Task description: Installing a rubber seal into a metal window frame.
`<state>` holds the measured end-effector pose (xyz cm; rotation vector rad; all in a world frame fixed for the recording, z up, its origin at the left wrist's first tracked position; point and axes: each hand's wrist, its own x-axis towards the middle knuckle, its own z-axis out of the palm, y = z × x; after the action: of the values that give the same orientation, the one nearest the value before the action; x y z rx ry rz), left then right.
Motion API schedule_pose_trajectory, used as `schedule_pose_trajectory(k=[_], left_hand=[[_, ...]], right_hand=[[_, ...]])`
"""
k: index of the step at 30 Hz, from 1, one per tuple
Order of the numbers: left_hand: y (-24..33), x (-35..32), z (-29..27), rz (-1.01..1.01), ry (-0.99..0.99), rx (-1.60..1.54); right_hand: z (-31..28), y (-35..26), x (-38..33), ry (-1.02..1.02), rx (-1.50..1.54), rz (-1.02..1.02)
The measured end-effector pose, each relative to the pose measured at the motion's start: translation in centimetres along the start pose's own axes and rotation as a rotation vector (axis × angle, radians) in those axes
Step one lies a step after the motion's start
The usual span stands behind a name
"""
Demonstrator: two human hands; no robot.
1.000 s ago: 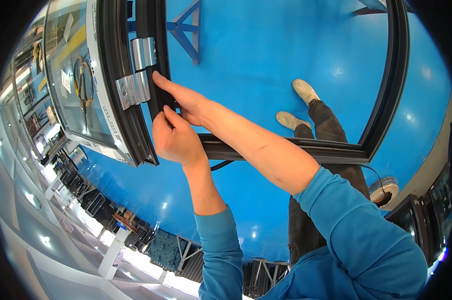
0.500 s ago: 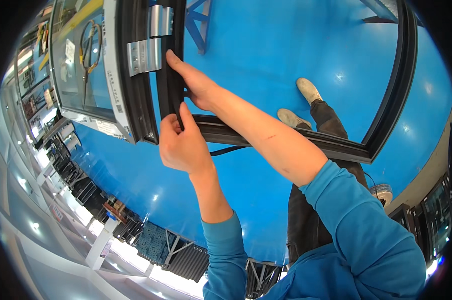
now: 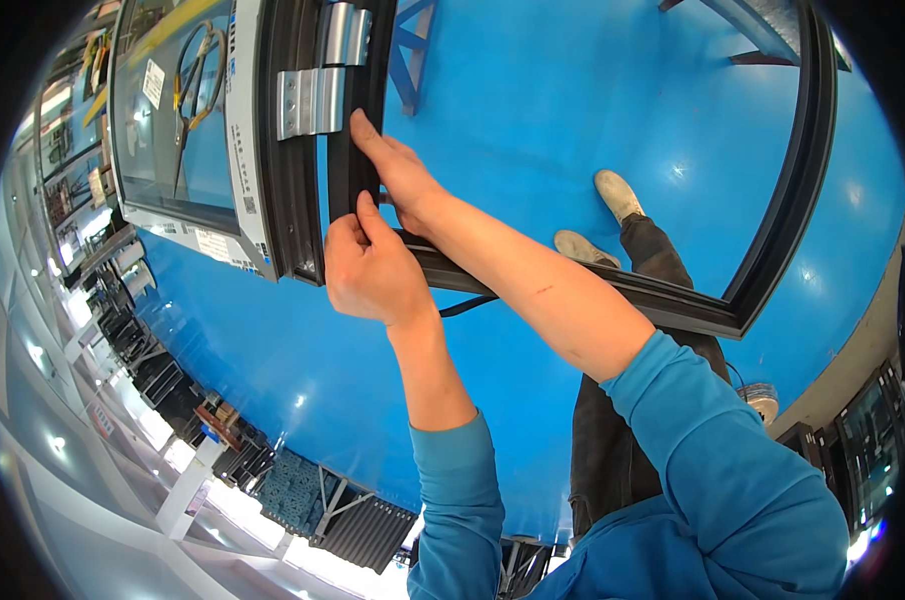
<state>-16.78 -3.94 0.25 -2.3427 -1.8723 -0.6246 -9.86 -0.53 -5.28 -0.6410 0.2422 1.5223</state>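
Observation:
A black window frame (image 3: 673, 305) stands open at an angle to a glazed window unit (image 3: 268, 185), joined near its upper end by a silver hinge (image 3: 316, 103) and a second one (image 3: 347, 35). My right hand (image 3: 405, 180) grips the frame's hinge-side bar below the hinges, thumb lying along its face and fingers mostly hidden behind. Just below, at the corner, my left hand (image 3: 373, 270) has its fingers curled in and thumb pressed to the bar's edge; its fingertips are partly hidden.
Yellow-handled scissors (image 3: 195, 90) lie on the unit's glass. A blue metal stand (image 3: 409, 55) is at the top. My shoes (image 3: 618, 197) show on the blue floor (image 3: 533, 110) through the frame. Racks of dark profiles (image 3: 363, 530) stand farther off.
In the view, the window unit, hinges and both hands have shifted slightly right. My left fingers are curled more tightly at the bar; my right hand keeps its hold.

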Motion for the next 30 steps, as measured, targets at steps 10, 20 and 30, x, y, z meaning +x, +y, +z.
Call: schedule_pose_trajectory(k=[10,20,30], left_hand=[[-0.8,0.0,0.7,0.111,0.107,-0.044],[0.5,-0.1,0.8,0.004,0.081,-0.018],[-1.1,-3.6,-1.7,0.270,0.367,-0.134]], right_hand=[[-2.1,0.9,-1.2,-0.160,-0.045,-0.039],[-0.3,0.1,0.5,0.120,-0.228,-0.066],[1.0,-3.4,0.6,0.195,-0.259,-0.064]])
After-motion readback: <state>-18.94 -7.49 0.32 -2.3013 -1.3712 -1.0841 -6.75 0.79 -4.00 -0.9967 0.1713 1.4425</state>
